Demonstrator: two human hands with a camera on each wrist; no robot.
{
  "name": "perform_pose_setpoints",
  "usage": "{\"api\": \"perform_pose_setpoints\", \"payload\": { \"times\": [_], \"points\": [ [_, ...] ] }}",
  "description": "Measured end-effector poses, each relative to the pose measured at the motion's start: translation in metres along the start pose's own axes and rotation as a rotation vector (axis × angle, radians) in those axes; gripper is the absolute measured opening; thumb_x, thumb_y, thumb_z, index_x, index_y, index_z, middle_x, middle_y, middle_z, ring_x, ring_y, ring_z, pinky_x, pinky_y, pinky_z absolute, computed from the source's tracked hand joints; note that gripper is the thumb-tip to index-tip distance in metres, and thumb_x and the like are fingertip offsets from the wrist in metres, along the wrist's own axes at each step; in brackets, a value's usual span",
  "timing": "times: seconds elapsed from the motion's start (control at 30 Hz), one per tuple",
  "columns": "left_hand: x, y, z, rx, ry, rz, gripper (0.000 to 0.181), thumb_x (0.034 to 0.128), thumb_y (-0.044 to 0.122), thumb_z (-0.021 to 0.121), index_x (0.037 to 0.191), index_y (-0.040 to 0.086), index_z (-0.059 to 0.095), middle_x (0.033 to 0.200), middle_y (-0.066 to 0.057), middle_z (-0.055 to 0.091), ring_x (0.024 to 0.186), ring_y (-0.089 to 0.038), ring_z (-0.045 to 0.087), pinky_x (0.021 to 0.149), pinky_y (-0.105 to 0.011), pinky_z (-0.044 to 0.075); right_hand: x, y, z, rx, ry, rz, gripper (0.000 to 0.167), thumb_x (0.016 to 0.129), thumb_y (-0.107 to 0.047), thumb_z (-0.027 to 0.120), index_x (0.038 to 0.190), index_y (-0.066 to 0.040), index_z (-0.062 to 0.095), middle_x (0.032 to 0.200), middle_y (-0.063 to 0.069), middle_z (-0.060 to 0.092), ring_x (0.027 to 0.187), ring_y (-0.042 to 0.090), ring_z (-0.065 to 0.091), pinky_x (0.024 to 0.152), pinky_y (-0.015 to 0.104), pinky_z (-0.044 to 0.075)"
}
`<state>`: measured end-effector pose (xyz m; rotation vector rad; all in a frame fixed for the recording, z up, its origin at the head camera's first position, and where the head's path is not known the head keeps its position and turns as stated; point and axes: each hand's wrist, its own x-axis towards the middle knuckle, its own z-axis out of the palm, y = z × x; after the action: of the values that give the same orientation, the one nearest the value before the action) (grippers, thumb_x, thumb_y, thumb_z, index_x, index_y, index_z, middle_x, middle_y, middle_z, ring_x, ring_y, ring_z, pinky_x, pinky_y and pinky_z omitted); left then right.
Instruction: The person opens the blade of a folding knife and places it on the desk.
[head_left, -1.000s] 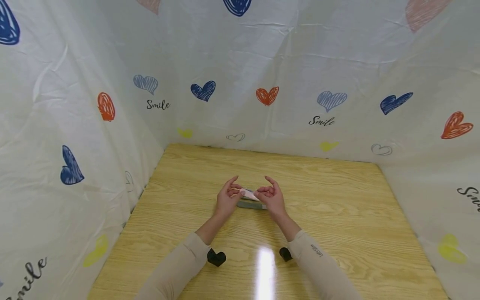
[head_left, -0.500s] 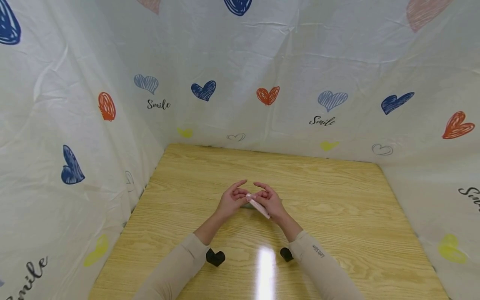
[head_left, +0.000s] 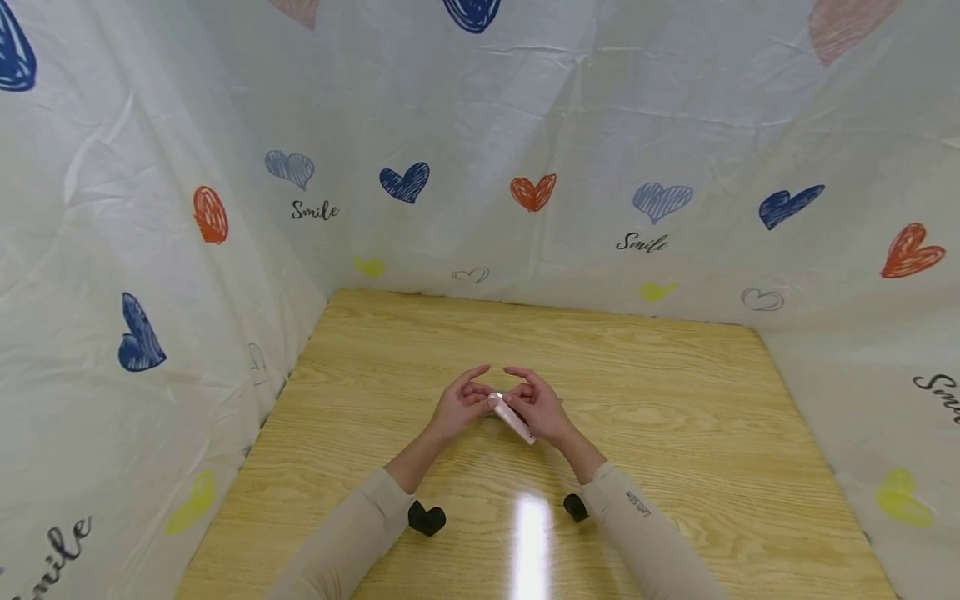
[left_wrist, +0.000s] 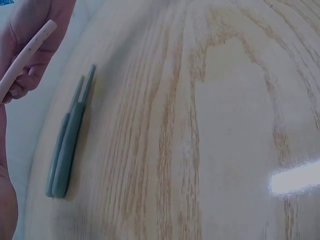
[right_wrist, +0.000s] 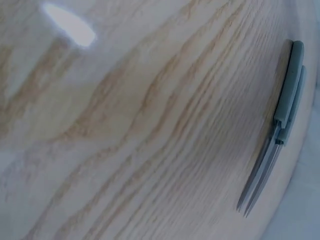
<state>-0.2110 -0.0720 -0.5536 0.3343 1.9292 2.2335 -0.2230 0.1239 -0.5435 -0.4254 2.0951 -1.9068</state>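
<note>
A slim pale-pink stick-shaped object (head_left: 516, 422), its kind unclear, slants above the table between both hands. My left hand (head_left: 456, 410) pinches its upper end between thumb and fingers. My right hand (head_left: 543, 414) pinches it alongside, index finger raised. In the left wrist view the pink object (left_wrist: 25, 60) shows small dark specks, with the right hand (left_wrist: 42, 25) behind it and part of the left hand (left_wrist: 6, 205) below. Two slim green-handled utensils (right_wrist: 287, 102), knife-like with narrow tapered ends, lie side by side on the table beneath; the hands mostly hide them in the head view.
The wood-grain table (head_left: 660, 433) is bounded by a white curtain (head_left: 570, 117) printed with hearts at the back and sides. Two black pieces (head_left: 427, 518) show beside the forearms, near the cuffs. A bright light reflection (head_left: 531, 542) lies on the near tabletop.
The hands have drawn closer together. The pink object has swung from nearly level to slanting down toward the right, its lower end nearer the body. The utensils are now more covered.
</note>
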Motion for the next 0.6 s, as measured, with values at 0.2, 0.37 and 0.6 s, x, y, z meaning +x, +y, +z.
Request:
{"api": "perform_pose_setpoints", "payload": {
  "times": [0.2, 0.37, 0.6],
  "points": [
    [0.002, -0.004, -0.001, -0.008, 0.124, 0.013, 0.071, 0.0854, -0.009, 0.065, 0.148, 0.001, 0.034, 0.106, -0.028, 0.061, 0.081, -0.003, 0.063, 0.071, -0.017, 0.056, 0.000, 0.001, -0.010, -0.006, 0.116, -0.066, 0.065, 0.091, -0.002, 0.064, 0.148, -0.006, 0.033, 0.083, 0.013, 0.068, 0.065, 0.008, 0.062, 0.063, 0.026, 0.056],
    [0.000, -0.005, -0.010, -0.022, 0.201, 0.017, 0.066, 0.0845, -0.013, 0.063, 0.145, 0.001, 0.041, 0.097, -0.015, 0.066, 0.077, -0.002, 0.063, 0.069, -0.014, 0.055, -0.005, 0.003, -0.023, 0.100, 0.111, 0.004, 0.085, 0.088, 0.004, 0.065, 0.155, -0.014, 0.015, 0.078, -0.004, 0.068, 0.067, 0.010, 0.066, 0.069, 0.032, 0.060],
    [-0.001, -0.007, -0.018, -0.144, 0.271, 0.026, 0.062, 0.0859, -0.014, 0.061, 0.144, -0.006, 0.039, 0.099, -0.009, 0.066, 0.081, -0.001, 0.064, 0.074, -0.015, 0.056, -0.013, 0.004, -0.033, 0.305, 0.263, 0.067, 0.095, 0.087, 0.013, 0.060, 0.156, -0.024, 0.007, 0.072, -0.005, 0.066, 0.065, 0.013, 0.069, 0.066, 0.030, 0.060]
  ]
}}
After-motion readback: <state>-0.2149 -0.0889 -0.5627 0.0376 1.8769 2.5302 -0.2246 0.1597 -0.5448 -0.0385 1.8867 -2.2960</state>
